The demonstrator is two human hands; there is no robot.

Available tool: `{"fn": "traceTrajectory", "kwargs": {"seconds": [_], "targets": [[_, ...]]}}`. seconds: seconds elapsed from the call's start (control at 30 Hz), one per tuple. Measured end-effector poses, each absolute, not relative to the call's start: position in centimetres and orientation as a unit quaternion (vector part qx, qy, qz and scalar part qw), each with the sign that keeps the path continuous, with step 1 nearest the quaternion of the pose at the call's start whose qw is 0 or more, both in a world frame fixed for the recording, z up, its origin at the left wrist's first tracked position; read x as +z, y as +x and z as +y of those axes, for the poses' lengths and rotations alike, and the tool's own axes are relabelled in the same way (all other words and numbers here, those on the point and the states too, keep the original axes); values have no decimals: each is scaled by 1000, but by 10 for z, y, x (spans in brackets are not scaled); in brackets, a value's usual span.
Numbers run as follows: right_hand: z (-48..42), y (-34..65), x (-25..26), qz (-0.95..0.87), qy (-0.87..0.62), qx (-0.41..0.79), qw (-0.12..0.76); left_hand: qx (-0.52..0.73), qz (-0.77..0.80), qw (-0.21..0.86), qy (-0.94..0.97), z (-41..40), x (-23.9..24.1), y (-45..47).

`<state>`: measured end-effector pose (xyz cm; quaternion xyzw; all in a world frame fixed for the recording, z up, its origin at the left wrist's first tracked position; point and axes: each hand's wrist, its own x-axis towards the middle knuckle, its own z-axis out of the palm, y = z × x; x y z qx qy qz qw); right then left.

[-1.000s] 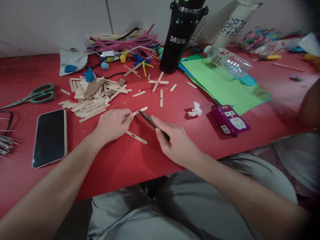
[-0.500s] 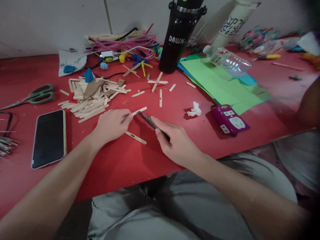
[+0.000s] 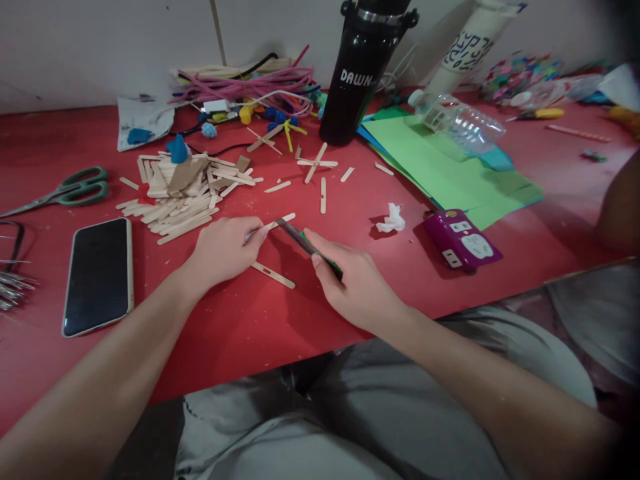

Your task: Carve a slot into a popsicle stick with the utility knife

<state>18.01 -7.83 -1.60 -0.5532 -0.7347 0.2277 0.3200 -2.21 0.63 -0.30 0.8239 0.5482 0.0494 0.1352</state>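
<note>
Pinched in my left hand [image 3: 227, 247] is a wooden popsicle stick [image 3: 286, 219], its far end sticking out to the right. My right hand [image 3: 353, 277] is closed around a dark and green utility knife [image 3: 305, 245]. The knife's blade tip meets the popsicle stick just beyond my left fingertips. Below them, a second popsicle stick with a slot cut in it [image 3: 275, 275] lies on the red table [image 3: 240, 347]. A heap of popsicle sticks [image 3: 185, 200] sits behind my left hand, and a short notched stick [image 3: 323, 195] lies farther back.
Scissors [image 3: 83, 188] and a phone [image 3: 99, 277] lie at the left. A black tumbler [image 3: 357, 80] stands at the back, beside green paper sheets [image 3: 440, 160] with a plastic bottle [image 3: 463, 123] on top. A purple adapter [image 3: 463, 240] and crumpled tissue [image 3: 391, 219] are at the right.
The view has shifted very slightly. Both hands keep their grip, and the knife blade stays at nearly the same spot on the popsicle stick.
</note>
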Motion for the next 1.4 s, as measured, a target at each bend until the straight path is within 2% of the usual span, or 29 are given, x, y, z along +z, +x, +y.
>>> {"fn": "traceTrajectory", "kwargs": {"seconds": [0.43, 0.87, 1.4], "targets": [[-78, 181, -11, -736, -561, 246, 290, 49, 549, 134, 824, 6, -4, -23], [-79, 182, -16, -729, -551, 227, 336, 45, 556, 128, 820, 5, -2, -20], [-79, 180, -9, -737, -549, 241, 312, 53, 537, 135, 831, -1, 3, -22]]}}
